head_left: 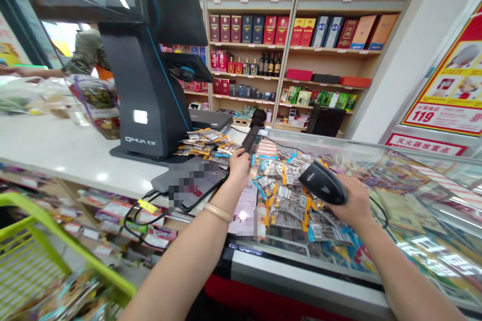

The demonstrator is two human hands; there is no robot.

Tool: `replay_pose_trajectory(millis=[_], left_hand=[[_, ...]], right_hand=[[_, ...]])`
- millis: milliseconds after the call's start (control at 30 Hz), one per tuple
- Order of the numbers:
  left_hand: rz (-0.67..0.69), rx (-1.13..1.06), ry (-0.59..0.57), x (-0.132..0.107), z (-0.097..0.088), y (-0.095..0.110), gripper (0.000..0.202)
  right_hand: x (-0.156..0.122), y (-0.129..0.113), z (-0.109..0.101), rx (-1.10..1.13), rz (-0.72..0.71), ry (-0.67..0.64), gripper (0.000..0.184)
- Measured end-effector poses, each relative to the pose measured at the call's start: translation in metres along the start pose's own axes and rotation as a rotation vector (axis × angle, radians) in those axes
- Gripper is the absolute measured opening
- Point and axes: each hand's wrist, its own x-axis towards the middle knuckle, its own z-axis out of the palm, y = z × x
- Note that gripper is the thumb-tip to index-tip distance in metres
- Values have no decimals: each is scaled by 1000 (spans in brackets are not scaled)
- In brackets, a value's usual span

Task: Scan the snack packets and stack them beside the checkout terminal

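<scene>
My right hand [354, 199] is wrapped around a black handheld barcode scanner [324, 183]. Its head points left, over a spread of small snack packets [288, 203] with orange and blue edges on the glass counter top [414, 200]. My left hand [240, 163], with a bangle [217, 212] on the wrist, reaches between those packets and a second heap of packets [207, 143]. Its fingers look curled closed; whatever they may hold is hidden. Below and left of it lies a dark phone-like device [203, 185].
The checkout terminal [146, 85] stands on the white counter [75, 153], beside a plastic jar [101, 105]. A green basket [30, 241] with packets is at the lower left. Shelves of boxes [256, 30] stand behind. A person's camouflage sleeve [88, 50] shows at the far left.
</scene>
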Motion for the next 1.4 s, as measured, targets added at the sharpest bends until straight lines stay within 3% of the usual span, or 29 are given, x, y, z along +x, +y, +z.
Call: replay_pose_trajectory(millis=[200,500,700,933,1067,1133,1267,1400], left_hand=[[-35,-121,62,11,-6,3,39],[-78,-217,72,21,-10,5,21],[-118,-284,82,24,-12,12,18],[-111,-273,118,13,-8,8,17],[-15,-163,21,-1,-3,-1,8],[69,-76,-59,-5,-1,-5,13],[311,-6,-151,-11,0,-7,30],[528,72,-196,-18,0,-4,29]], right_hand=[[11,-5,-4,-17,-16,-43,21],[53,2,0,-67,64,-46,28],[35,5,11,-61,103,-3,29],[30,4,6,-55,127,-8,30],[33,2,5,-35,78,14,25],[33,1,6,-33,82,11,25],[32,1,8,-34,98,3,25],[32,-1,7,-8,108,-13,24]])
